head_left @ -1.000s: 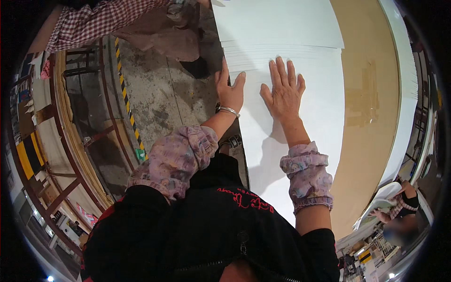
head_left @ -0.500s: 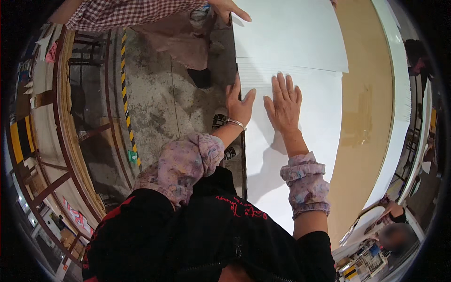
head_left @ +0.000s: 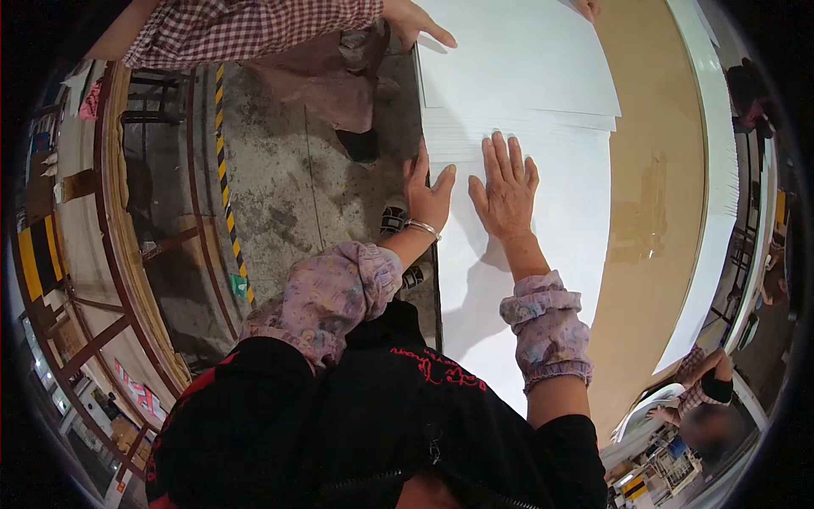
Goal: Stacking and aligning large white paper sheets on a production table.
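Large white paper sheets (head_left: 543, 204) lie overlapped on the table, their stepped edges showing as thin parallel lines just beyond my fingers. My right hand (head_left: 507, 193) rests palm down on the paper, fingers stretched toward those lines. At the left edge of the sheets is my left hand (head_left: 426, 197), thumb and fingers apart, its fingers along the table's side. A silver bangle (head_left: 423, 227) circles that wrist. At the far end a co-worker's hand (head_left: 415, 20) touches the upper sheet's left corner, and part of another hand (head_left: 587, 8) shows at its right edge.
Brown board (head_left: 653, 195) runs along the right of the sheets, with more white paper (head_left: 716, 229) beyond it. Left of the table is a concrete floor (head_left: 284, 170) with a striped tape line (head_left: 225, 170). Racks (head_left: 110, 254) stand farther left. Another person (head_left: 708, 382) works at lower right.
The far upper sheet sits slightly farther from me, baring more stepped edges. The co-worker's second hand shows more. My hands have barely moved.
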